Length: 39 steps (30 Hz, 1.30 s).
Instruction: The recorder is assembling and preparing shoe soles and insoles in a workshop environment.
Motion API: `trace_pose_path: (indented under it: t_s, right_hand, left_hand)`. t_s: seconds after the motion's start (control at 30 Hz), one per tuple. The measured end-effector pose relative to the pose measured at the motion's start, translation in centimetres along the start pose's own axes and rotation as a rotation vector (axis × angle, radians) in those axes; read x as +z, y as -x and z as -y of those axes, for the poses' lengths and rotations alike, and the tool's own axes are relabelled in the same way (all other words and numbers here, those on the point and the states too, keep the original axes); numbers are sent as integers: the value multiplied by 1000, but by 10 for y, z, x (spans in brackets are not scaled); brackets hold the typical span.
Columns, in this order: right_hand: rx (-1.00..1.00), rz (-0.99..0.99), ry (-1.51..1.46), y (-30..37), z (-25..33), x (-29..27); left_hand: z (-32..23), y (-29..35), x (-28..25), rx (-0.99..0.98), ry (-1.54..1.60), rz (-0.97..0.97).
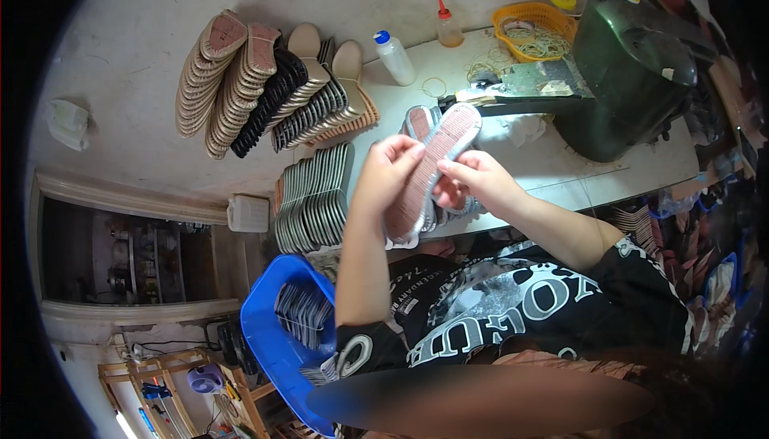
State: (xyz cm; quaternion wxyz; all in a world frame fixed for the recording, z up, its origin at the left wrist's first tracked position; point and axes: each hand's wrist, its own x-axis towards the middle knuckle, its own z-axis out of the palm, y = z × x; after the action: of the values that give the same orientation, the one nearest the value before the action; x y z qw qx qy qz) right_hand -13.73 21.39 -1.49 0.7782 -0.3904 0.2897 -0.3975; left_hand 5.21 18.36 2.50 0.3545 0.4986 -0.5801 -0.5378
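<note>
Both my hands hold one long insole (439, 149), reddish-brown and ribbed on its face with a pale grey-blue edge, tilted above the table's front edge. My left hand (384, 173) closes on its left side, thumb on the face. My right hand (481, 181) grips the opposite edge with thumb and curled fingers. Just behind it, another insole (418, 121) with a similar reddish face lies by the end of the machine's arm. More grey-edged pieces show partly beneath my hands, mostly hidden. The dark green machine (621, 70) stands to the right, its arm reaching toward the insole.
On the white table (593, 163) stand a blue-capped bottle (395, 58), a red-tipped bottle (448, 29) and a yellow basket (533, 30) of rubber bands. Bundled beige and black soles (264, 78) and grey ones (316, 199) sit left. A blue bin (260, 319) holds more pieces.
</note>
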Motion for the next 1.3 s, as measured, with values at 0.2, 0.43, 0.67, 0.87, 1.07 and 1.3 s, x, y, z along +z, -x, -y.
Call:
trace_pose_path:
  t_s: [0.2, 0.43, 0.67, 0.87, 1.07, 1.3]
  right_hand:
    - [-12, -41, -139, -40, 15, -4]
    - [74, -124, -150, -41, 41, -19]
    - [-94, -145, -161, -36, 24, -44]
    - [-183, 37, 479, 36, 1, -1]
    - [-143, 29, 390, 4, -18, 11]
    - [-242, -194, 1251, -1, -40, -1]
  left_hand:
    - [-24, -64, -29, -105, -227, 125]
    - [-35, -84, -19, -180, -259, 140]
    - [-4, -71, 25, -42, 136, -62]
    - [36, -19, 10, -29, 603, -431]
    - [88, 15, -41, 111, 282, -623]
    - [139, 45, -45, -354, -697, -580]
